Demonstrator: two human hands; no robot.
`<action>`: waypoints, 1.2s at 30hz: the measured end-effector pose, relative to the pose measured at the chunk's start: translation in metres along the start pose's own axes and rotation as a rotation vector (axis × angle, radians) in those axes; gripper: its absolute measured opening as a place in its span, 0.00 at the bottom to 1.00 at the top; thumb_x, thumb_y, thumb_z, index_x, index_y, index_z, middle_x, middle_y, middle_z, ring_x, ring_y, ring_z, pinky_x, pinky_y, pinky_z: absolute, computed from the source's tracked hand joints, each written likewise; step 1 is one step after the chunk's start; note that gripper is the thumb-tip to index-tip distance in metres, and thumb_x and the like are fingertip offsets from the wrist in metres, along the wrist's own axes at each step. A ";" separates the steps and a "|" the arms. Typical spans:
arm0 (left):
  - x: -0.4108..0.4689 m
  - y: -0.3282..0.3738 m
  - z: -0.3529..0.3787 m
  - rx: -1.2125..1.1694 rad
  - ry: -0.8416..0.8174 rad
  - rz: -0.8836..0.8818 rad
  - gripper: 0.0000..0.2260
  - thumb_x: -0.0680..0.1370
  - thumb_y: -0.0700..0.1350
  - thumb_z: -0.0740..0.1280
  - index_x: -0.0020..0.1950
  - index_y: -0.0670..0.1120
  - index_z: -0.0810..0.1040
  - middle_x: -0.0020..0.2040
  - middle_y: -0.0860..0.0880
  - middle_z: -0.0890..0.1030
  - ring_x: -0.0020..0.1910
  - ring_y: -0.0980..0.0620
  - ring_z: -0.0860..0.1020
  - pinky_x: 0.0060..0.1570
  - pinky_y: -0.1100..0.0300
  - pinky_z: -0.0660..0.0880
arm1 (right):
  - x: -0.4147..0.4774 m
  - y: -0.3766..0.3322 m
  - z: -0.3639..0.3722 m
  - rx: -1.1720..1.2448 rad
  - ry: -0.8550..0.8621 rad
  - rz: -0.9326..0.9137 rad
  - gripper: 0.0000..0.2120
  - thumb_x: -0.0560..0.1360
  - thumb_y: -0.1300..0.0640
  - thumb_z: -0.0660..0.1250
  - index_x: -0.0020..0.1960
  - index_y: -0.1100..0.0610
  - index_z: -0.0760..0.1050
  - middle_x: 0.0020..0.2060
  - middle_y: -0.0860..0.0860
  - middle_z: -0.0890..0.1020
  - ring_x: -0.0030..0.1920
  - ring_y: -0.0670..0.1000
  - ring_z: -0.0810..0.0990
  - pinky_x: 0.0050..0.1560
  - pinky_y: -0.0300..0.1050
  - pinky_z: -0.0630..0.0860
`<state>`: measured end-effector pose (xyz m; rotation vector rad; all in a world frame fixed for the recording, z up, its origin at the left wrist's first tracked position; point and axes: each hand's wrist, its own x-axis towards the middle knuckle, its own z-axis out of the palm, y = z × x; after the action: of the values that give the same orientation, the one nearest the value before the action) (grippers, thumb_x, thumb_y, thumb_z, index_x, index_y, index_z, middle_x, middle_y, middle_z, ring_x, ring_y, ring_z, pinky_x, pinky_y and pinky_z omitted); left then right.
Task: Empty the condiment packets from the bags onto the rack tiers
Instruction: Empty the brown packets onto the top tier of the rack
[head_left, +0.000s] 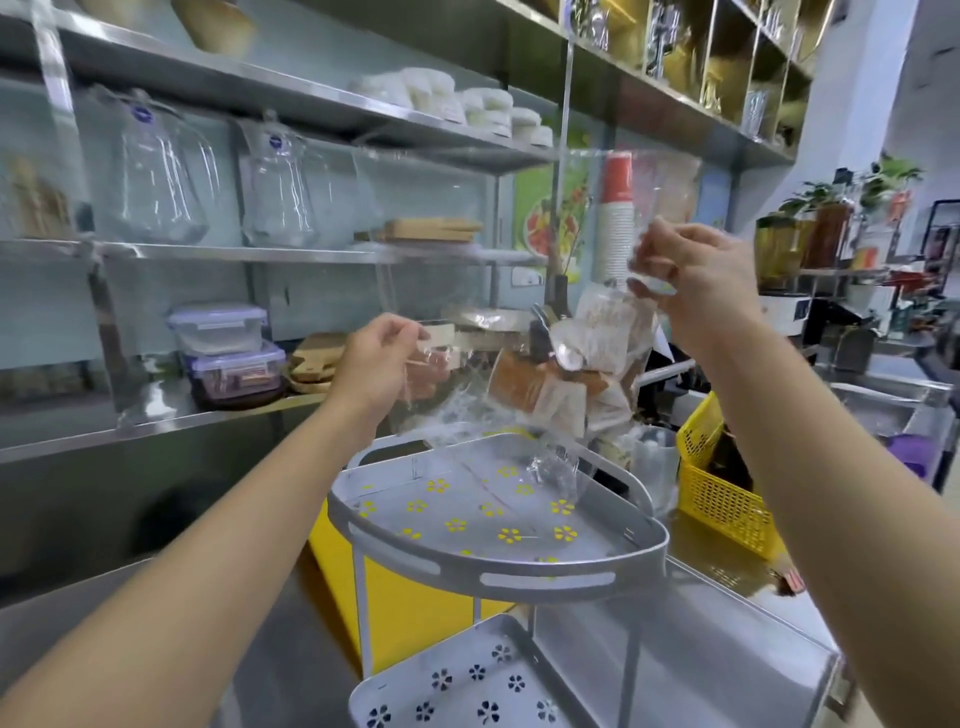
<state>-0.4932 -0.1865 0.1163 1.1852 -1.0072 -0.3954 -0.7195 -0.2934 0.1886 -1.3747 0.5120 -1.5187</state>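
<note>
The clear bag (457, 410) hangs over the top tier (519, 577). Its long axis slants from the right hand (696, 275) down to the left hand (379, 358), and both pinch its plastic. Packets (524, 389) bunch inside. A yellow basket (722, 493) stands near, at the right.

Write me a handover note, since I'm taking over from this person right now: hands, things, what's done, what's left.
Left hand: pinches one end of the clear bag.
Right hand: pinches the other end, held higher, so the bag slants.
Packets: brown and white, bunched inside the bag, which hangs above the rack's top tier.
Done: bag raised and tipped over the rack.
Left: no packets show on the top tier or on the visible part of the lower tier. Shake them out. No other bags of packets are clearly in view.
</note>
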 end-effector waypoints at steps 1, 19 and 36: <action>0.000 -0.009 -0.001 -0.028 0.009 -0.046 0.11 0.81 0.41 0.55 0.40 0.46 0.72 0.28 0.48 0.82 0.26 0.53 0.81 0.36 0.54 0.78 | -0.005 0.011 0.001 -0.037 -0.015 0.026 0.08 0.74 0.57 0.66 0.37 0.58 0.75 0.37 0.52 0.80 0.38 0.50 0.79 0.42 0.45 0.80; -0.030 -0.057 -0.027 0.046 -0.139 -0.145 0.20 0.68 0.57 0.70 0.51 0.44 0.74 0.33 0.52 0.84 0.34 0.58 0.82 0.44 0.57 0.74 | -0.070 0.097 -0.026 -0.348 -0.199 0.196 0.07 0.73 0.64 0.66 0.46 0.67 0.80 0.38 0.59 0.81 0.36 0.50 0.77 0.30 0.30 0.73; 0.015 0.006 -0.031 0.107 -0.192 0.102 0.06 0.77 0.42 0.64 0.44 0.45 0.79 0.34 0.53 0.85 0.38 0.55 0.83 0.47 0.58 0.77 | -0.006 0.001 0.007 -0.149 -0.135 0.043 0.08 0.74 0.58 0.66 0.46 0.62 0.80 0.41 0.53 0.82 0.38 0.50 0.79 0.32 0.41 0.75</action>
<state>-0.4617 -0.1774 0.1276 1.2018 -1.2631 -0.3833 -0.7130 -0.2865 0.1867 -1.5589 0.5753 -1.3646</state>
